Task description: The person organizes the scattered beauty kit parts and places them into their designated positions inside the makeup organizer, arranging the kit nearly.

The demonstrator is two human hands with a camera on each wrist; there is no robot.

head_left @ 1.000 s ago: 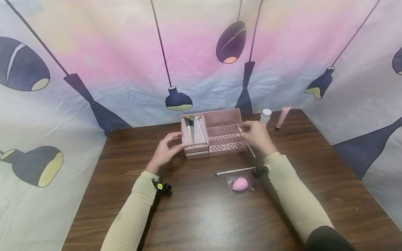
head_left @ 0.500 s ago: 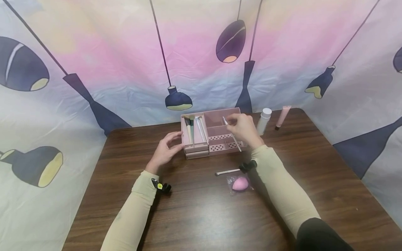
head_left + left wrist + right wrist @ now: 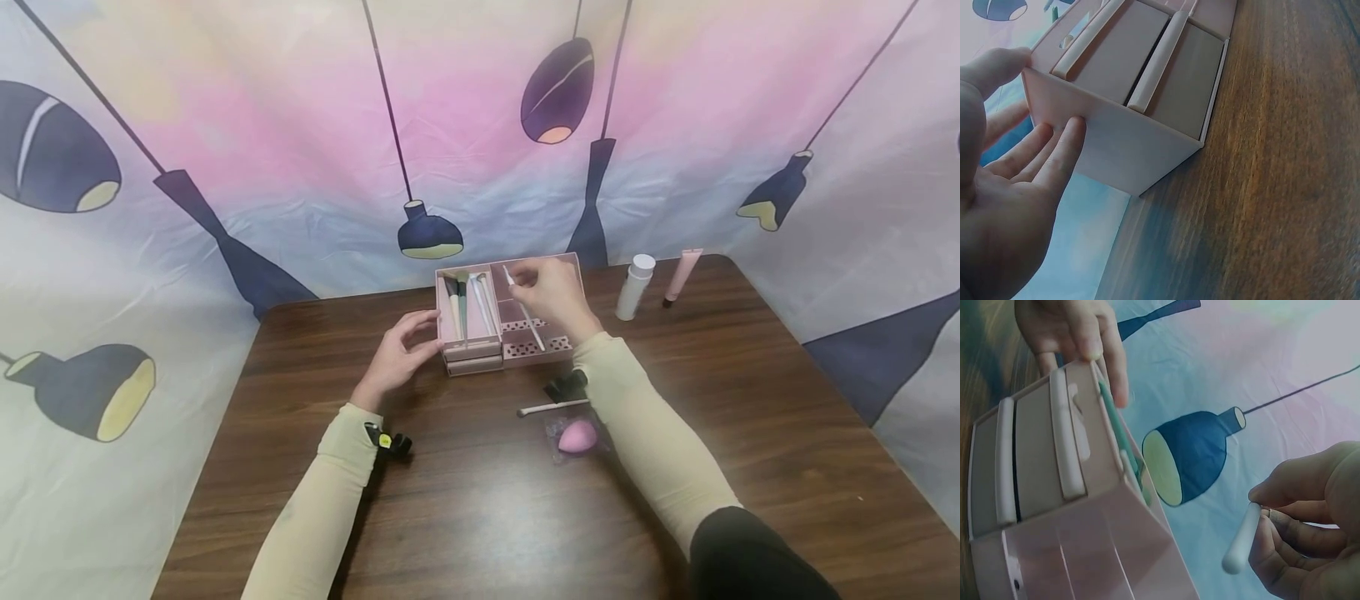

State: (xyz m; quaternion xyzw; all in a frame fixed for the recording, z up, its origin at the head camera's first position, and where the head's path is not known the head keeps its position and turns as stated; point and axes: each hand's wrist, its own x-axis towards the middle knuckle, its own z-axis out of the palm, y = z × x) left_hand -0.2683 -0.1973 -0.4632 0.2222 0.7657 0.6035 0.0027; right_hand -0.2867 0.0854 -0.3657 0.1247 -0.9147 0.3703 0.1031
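Observation:
A pink makeup organizer with two small drawers stands toward the back of the table. Several makeup brushes lie in its top left compartment. My left hand touches the organizer's left side; in the left wrist view its fingers lie along the side panel, the thumb at the upper edge. Above the right-hand compartments, my right hand pinches a slim white makeup brush between thumb and fingers. The brush slants, its handle end pointing down toward me. My right hand hides part of the compartments.
On the table in front, another white-handled brush lies partly under the right wrist. Close by is a pink makeup sponge in clear wrap. A white bottle and a pink tube stand at the back right.
My right hand has moved left with the brush, from the organizer's right edge to over its middle. The white bottle has come into full view. My left hand stays at the side.

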